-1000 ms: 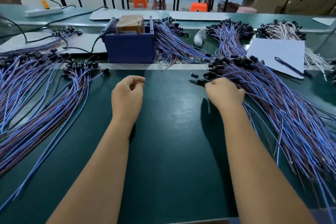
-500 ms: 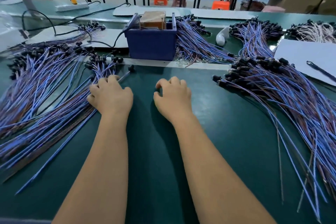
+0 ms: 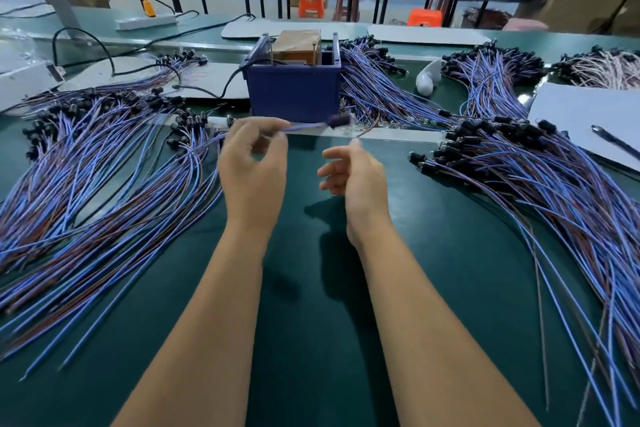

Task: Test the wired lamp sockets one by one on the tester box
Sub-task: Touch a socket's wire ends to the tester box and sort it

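The left hand (image 3: 254,166) pinched one wired lamp socket (image 3: 337,121) by its leads just behind the black body, holding it raised in front of the blue tester box (image 3: 294,94); the socket end pointed right, probably for handover or insertion. The right hand (image 3: 353,173) hovered beside it, fingers loosely spread, holding nothing. One bundle of sockets (image 3: 104,149) lay fanned to the left, another bundle (image 3: 519,163) to the right, apparently keeping tested and untested stock apart.

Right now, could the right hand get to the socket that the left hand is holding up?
Probably yes: the right hand hovers open just below the socket, which the left hand pinches by its wire, and nothing lies between them.
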Motion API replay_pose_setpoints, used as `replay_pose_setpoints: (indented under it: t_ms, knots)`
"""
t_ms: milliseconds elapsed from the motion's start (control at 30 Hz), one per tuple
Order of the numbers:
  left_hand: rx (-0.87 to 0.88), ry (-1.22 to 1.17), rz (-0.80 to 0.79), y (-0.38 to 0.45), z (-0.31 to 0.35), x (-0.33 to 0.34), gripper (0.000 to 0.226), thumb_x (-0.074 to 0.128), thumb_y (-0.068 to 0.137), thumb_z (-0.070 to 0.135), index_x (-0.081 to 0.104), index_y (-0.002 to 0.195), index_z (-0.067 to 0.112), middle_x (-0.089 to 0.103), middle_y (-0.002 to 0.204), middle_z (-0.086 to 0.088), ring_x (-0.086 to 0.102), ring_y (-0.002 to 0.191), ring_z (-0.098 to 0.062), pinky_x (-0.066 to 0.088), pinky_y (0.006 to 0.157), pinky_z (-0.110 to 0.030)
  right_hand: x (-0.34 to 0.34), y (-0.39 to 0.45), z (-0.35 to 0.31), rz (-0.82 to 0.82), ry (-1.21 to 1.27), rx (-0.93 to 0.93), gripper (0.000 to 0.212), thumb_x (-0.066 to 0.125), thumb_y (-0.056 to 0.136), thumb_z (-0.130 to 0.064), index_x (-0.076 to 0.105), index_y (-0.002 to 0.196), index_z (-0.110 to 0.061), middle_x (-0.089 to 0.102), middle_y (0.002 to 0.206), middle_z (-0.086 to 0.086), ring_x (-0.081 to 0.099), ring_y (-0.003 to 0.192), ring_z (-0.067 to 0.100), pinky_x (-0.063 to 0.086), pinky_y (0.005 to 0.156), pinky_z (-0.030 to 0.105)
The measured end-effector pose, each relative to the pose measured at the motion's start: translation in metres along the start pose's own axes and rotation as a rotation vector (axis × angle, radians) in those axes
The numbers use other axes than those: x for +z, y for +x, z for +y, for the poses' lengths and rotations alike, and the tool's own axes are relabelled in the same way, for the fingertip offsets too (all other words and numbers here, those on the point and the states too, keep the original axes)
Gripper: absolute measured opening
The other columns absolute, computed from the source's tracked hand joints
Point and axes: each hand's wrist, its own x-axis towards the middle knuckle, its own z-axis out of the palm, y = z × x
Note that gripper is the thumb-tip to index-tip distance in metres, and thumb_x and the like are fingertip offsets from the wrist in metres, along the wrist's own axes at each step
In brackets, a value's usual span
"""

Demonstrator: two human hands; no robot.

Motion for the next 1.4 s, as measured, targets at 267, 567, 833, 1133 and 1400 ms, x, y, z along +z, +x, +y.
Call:
replay_pose_setpoints:
  t_ms: [267, 567, 833, 1133, 1400]
  knots:
    - [-0.508, -0.836, -0.709, -0.01, 0.017, 0.016, 0.047, 0.043, 0.087, 0.03, 0.066, 0.052, 0.009, 0.065, 0.064, -0.008, 0.06, 0.067, -0.024, 0.049, 0.068, -0.032, -0.012, 0.005, -0.012, -0.262, 0.342, 0.254, 0.052, 0.032, 0.105, -0.036, 0.059, 0.115, 0.007, 0.061, 0.095, 0.021, 0.055, 0.089, 0.03, 0.047, 0.084, 0.037]
    - [-0.582, -0.456, -0.79, -0.011, 0.007, 0.009, 0.044, 0.047, 0.088, 0.028, 0.058, 0.047, 0.016, 0.061, 0.058, -0.006, 0.068, 0.073, -0.024, 0.057, 0.073, -0.028, -0.02, 0.009, -0.01, -0.099, 0.496, 0.104, 0.023, 0.04, 0.105, -0.014, 0.06, 0.094, -0.009, 0.046, 0.048, -0.005, 0.041, 0.042, 0.009, 0.031, 0.047, 0.023]
    - [-0.605, -0.208, -0.511, -0.009, -0.005, 0.018, 0.042, 0.037, 0.105, 0.024, 0.073, 0.089, 0.011, 0.076, 0.085, -0.006, 0.071, 0.08, -0.014, 0.057, 0.072, -0.027, -0.009, -0.001, -0.011, -0.291, 0.37, 0.178, 0.042, 0.027, 0.105, -0.042, 0.049, 0.082, -0.015, 0.022, 0.043, -0.007, 0.014, 0.036, 0.007, 0.012, 0.041, 0.018]
    - [-0.554, -0.273, -0.397, -0.016, -0.005, 0.023, 0.033, 0.048, 0.1, 0.014, 0.061, 0.092, -0.015, 0.052, 0.07, -0.014, 0.049, 0.058, -0.018, 0.043, 0.052, -0.023, 0.011, -0.008, -0.001, -0.142, -0.051, -0.06, 0.023, 0.039, 0.104, -0.013, 0.05, 0.084, -0.013, 0.049, 0.065, -0.002, 0.045, 0.053, 0.005, 0.04, 0.045, 0.016]
    - [-0.562, -0.28, -0.14, -0.004, -0.017, 0.014, 0.023, 0.042, 0.104, 0.015, 0.061, 0.091, 0.018, 0.067, 0.062, 0.008, 0.066, 0.056, -0.012, 0.054, 0.054, -0.026, 0.005, -0.003, 0.004, 0.076, -0.195, -0.146, 0.023, 0.043, 0.103, -0.018, 0.064, 0.093, -0.017, 0.052, 0.06, -0.004, 0.049, 0.055, 0.009, 0.045, 0.058, 0.029]
